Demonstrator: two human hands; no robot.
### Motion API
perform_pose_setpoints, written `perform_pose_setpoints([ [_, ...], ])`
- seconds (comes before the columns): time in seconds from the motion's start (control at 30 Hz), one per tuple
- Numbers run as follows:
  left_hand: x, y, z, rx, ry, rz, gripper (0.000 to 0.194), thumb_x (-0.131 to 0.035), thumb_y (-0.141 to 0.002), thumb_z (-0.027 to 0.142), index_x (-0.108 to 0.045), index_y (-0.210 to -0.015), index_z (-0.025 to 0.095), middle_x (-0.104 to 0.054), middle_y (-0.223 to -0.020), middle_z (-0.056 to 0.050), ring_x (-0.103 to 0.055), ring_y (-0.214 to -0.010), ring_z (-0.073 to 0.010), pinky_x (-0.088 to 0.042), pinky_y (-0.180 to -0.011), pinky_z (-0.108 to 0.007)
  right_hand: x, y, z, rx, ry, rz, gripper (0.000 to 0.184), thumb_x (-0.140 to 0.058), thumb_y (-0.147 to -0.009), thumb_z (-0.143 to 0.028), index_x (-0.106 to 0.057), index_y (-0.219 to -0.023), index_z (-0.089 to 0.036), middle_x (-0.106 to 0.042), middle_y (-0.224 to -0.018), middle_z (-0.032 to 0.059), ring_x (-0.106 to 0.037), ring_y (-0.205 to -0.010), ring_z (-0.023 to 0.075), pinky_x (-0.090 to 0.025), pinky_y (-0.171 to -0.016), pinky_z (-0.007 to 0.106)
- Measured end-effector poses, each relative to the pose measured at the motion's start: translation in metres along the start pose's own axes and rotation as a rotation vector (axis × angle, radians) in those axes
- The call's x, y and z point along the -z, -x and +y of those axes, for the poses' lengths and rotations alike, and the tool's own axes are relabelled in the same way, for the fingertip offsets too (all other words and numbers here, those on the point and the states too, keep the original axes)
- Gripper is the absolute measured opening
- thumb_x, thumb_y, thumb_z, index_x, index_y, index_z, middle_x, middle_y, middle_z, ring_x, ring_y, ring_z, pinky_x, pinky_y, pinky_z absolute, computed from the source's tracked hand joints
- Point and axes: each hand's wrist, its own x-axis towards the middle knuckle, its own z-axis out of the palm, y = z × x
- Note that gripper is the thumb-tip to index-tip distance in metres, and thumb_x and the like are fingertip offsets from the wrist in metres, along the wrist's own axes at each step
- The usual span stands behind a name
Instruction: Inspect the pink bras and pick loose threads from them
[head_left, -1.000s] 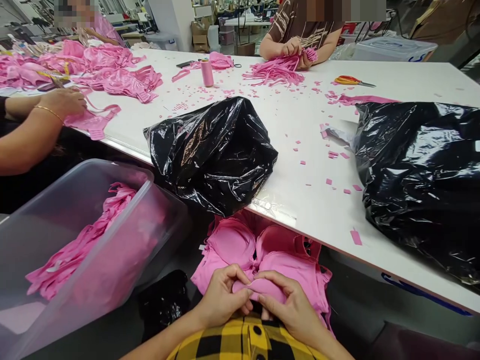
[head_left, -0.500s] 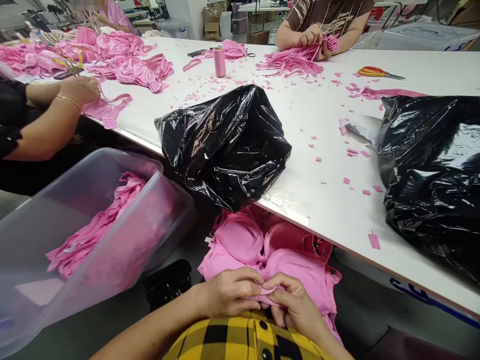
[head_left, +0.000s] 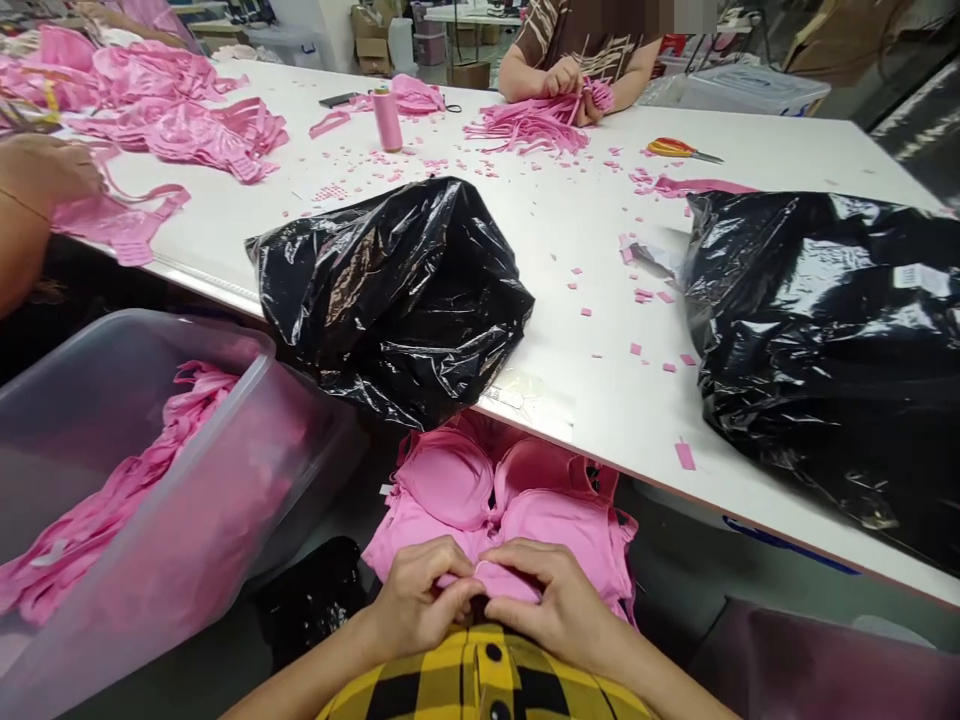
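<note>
The white table (head_left: 637, 420) bore a bulky black bag (head_left: 810, 350). A translucent bin (head_left: 247, 500) stood below, left of stacked pink bras (head_left: 450, 485). Over their near edge, the left hand (head_left: 424, 590) and right hand (head_left: 555, 595) were nearly closed, thumbs and fingers pinching the pink fabric (head_left: 506, 580) between them. It was judged light, soft, pliable and unlikely to slip, best gripped by its edges. The bag's white label (head_left: 921, 278) was illegible; no brand was readable.
</note>
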Motion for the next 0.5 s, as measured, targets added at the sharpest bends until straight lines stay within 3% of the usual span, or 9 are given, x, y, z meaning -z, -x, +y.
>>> perform_pose_setpoints([
  [0.2,-0.007,0.0,0.002,0.077,0.073,-0.038,0.014,-0.053,-0.082,0.017,-0.057,-0.069,0.014,-0.058,-0.054,-0.002,-0.056,-0.045,-0.0089,-0.044,-0.047,-0.017,-0.005,-0.002,-0.004,0.012,-0.005,0.016,0.016,-0.057,-0.082,-0.022,-0.072,-0.082,-0.02,-0.071,-0.08,0.0033,-0.064,-0.071,0.0162,-0.048,-0.065,0.023],
  [0.33,-0.003,-0.012,0.009,0.257,0.226,-0.126,0.02,-0.05,-0.085,0.025,-0.057,-0.071,0.013,-0.061,-0.058,-0.003,-0.059,-0.046,-0.0102,-0.045,-0.045,-0.017,0.009,0.009,-0.004,0.103,0.084,0.09,0.022,-0.051,-0.086,-0.023,-0.073,-0.084,-0.02,-0.072,-0.075,0.0042,-0.065,-0.066,0.015,-0.049,-0.062,0.023],
  [0.4,0.002,-0.026,0.012,0.295,0.197,-0.104,0.023,-0.047,-0.087,0.026,-0.058,-0.072,0.013,-0.063,-0.061,-0.003,-0.06,-0.05,-0.0113,-0.047,-0.049,-0.019,0.028,0.02,-0.001,0.148,0.167,0.23,0.019,-0.054,-0.084,-0.023,-0.073,-0.086,-0.02,-0.072,-0.077,0.0046,-0.066,-0.068,0.0157,-0.052,-0.063,0.024],
  [0.5,0.005,-0.052,0.016,0.187,-0.041,-0.091,0.02,-0.046,-0.087,0.024,-0.063,-0.08,0.014,-0.067,-0.075,-0.005,-0.063,-0.069,-0.0148,-0.05,-0.066,-0.024,0.061,0.039,0.006,0.16,0.339,0.513,0.014,-0.06,-0.08,-0.025,-0.073,-0.08,-0.021,-0.073,-0.075,0.0049,-0.068,-0.067,0.0186,-0.056,-0.063,0.026],
])
